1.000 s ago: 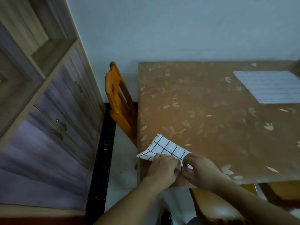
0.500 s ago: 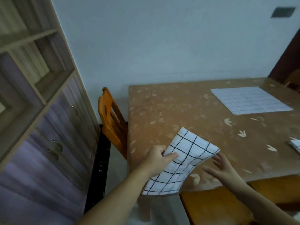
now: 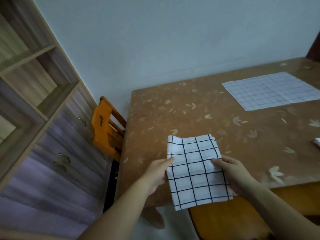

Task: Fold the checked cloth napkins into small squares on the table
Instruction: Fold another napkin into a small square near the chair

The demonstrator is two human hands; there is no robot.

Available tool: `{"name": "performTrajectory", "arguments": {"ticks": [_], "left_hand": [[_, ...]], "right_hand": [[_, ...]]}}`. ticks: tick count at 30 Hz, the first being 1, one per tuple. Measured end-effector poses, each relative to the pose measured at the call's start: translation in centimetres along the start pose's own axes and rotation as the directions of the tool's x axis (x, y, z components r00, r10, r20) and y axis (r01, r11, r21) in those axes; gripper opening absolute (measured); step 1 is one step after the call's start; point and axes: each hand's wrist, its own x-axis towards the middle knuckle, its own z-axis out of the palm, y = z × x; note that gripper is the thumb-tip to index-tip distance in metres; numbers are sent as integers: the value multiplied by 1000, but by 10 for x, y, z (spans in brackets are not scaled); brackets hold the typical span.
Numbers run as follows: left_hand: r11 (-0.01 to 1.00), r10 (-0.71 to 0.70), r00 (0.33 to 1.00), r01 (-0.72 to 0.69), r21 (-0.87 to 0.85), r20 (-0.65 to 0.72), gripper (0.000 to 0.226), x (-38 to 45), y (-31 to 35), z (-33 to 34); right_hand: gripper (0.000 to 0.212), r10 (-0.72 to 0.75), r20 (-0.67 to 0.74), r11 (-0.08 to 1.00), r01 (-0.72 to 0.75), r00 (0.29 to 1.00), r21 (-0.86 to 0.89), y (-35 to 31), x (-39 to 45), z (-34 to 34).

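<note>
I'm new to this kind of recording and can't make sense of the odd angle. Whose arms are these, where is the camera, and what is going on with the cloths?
There is no machine here. A person wears a wide-angle camera on their head, looking forward and down, so the two arms reaching in from the bottom are their own.

The left hand and the right hand each pinch a side edge of a napkin, white with dark checks. It looks folded into layers; its far part lies on the brown leaf-patterned table and its near part hangs past the table's edge.

Farther back on the right, a second checked napkin lies spread flat. A bit of white cloth shows at the right edge, too cut off to identify.

An orange wooden chair stands at the table's left side, beside a cabinet with shelves and drawers.
</note>
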Motion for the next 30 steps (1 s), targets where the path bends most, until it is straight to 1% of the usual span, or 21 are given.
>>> {"name": "performTrajectory", "arguments": {"ticks": [3,5,8,10,12,14,16,17,19,21,22,23,25,26,28,30], "left_hand": [[998,-34,999,36,49,-31,17,17,-14,18],[996,-68,995,72,52,-66,15,32,-22,28],[991,-115,991,119,58,-61,15,57,-31,39],[988,-128,991,131,85,-40,22,74,-33,45],[987,-96,995,98,130,-23,39,93,-25,47],[987,5,1000,-3,162,-9,46,109,-4,46],[975,170,985,-170,144,10,42,118,26,42],[950,273,962,-274,150,27,39,121,41,40],[870,453,888,-459,181,74,38,122,66,33],[789,563,820,-570,230,99,43,125,74,27],[766,588,803,-592,251,97,44,126,72,25],[753,602,794,-601,269,90,43,126,66,24],[757,589,805,-580,301,69,38,128,43,24],[776,556,829,-542,323,55,35,130,28,24],[807,447,894,-416,420,27,27,135,-4,22],[799,338,940,-313,513,48,25,136,-36,20]], "right_hand": [[15,32,-118,997,-41,992,-69,12,7,-24],[16,72,-179,988,-95,981,-125,24,12,-37],[32,121,-249,979,-158,961,-133,41,20,-51],[44,113,-300,972,-168,947,-165,46,28,-56],[44,68,-351,961,-156,934,-229,40,39,-59],[39,-33,-356,947,-85,934,-309,22,54,-57],[31,-178,-320,928,50,930,-370,-5,67,-49],[27,-256,-308,913,125,916,-388,-20,71,-45],[23,-397,-301,875,259,867,-409,-45,75,-37],[20,-477,-301,852,351,826,-388,-58,73,-32],[18,-483,-300,854,368,823,-367,-58,72,-30],[16,-468,-299,864,357,832,-356,-54,70,-29],[11,-391,-314,885,259,865,-387,-35,70,-29],[10,-340,-324,889,189,883,-417,-21,70,-30],[8,-220,-336,874,32,916,-485,8,69,-35],[10,-108,-341,808,-117,934,-577,34,64,-41]]}}
